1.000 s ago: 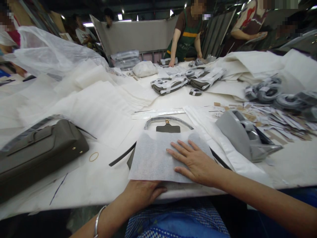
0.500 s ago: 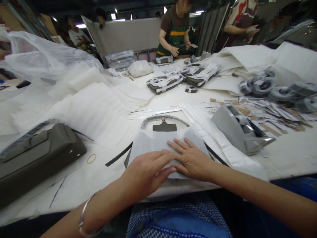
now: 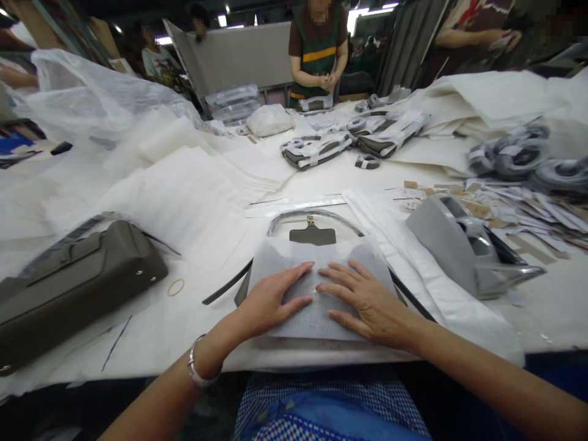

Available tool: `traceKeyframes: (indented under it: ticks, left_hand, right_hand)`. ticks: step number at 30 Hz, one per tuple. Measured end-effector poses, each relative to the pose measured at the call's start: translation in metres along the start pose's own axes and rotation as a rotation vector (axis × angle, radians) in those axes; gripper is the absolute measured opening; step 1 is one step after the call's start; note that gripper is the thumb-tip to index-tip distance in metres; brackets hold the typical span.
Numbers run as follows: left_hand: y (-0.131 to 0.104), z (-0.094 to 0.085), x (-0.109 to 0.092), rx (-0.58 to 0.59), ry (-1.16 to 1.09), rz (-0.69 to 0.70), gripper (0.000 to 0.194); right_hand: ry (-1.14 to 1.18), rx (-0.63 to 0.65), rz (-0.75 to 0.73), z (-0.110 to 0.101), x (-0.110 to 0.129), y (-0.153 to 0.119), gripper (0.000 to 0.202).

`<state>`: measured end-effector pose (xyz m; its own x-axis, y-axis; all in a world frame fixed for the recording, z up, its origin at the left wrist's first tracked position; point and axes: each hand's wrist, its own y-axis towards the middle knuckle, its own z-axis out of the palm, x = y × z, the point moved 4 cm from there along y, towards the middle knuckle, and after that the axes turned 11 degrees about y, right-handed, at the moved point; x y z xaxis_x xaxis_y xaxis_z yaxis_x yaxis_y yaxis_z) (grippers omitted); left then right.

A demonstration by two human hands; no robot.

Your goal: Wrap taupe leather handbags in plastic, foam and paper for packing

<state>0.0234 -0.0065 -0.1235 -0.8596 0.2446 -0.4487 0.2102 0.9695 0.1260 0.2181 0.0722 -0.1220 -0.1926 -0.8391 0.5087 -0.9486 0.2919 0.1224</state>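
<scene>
A dark olive handbag lies flat before me, mostly covered by a white foam sheet (image 3: 321, 252). Its wrapped handle (image 3: 294, 214) and a dark flap (image 3: 313, 236) with a gold clasp stick out at the top; dark straps (image 3: 227, 283) show at both sides. My left hand (image 3: 275, 297) rests on the sheet's left part, thumb and fingers apart. Spread over the right part lies my right hand (image 3: 365, 300), fingers pointing up and left. Neither hand grips anything. A small white speck (image 3: 315, 293) shows between them.
Another olive handbag (image 3: 82, 275) lies left, near a rubber band (image 3: 176, 287). A grey moulded form (image 3: 452, 242) stands right, before loose tags (image 3: 514, 208) and wrapped coils (image 3: 519, 150). White sheets (image 3: 165, 196) are stacked left. A co-worker (image 3: 316, 55) stands across the table.
My left hand has drawn back left from beside my right hand and now lies flatter on the sheet. The co-worker's hands have come together. The view has shifted slightly.
</scene>
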Motion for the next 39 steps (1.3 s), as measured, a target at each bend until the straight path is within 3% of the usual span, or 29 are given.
traceKeyframes:
  ticks: [10, 16, 20, 26, 33, 39]
  left_hand:
    - [0.001, 0.002, 0.000, 0.007, 0.046, 0.011, 0.063]
    - [0.001, 0.004, -0.010, 0.096, 0.291, 0.110, 0.057]
    - [0.011, 0.003, -0.002, 0.166, 0.442, 0.166, 0.062]
    - [0.013, 0.005, 0.010, 0.113, 0.531, 0.126, 0.063]
    - [0.010, 0.006, 0.011, 0.125, 0.410, 0.093, 0.063]
    - [0.001, -0.004, 0.018, -0.038, 0.112, 0.202, 0.038]
  right_hand:
    - [-0.071, 0.069, -0.048, 0.001, 0.002, 0.001, 0.039]
    - [-0.107, 0.028, -0.015, 0.005, -0.001, -0.002, 0.062]
    - [-0.193, 0.039, 0.029, 0.008, -0.004, 0.005, 0.064]
    - [-0.140, 0.087, 0.018, 0.001, -0.014, 0.015, 0.070]
    - [-0.049, 0.090, 0.034, 0.006, -0.021, 0.013, 0.072]
    - [0.027, 0.048, -0.016, 0.001, -0.023, 0.008, 0.058]
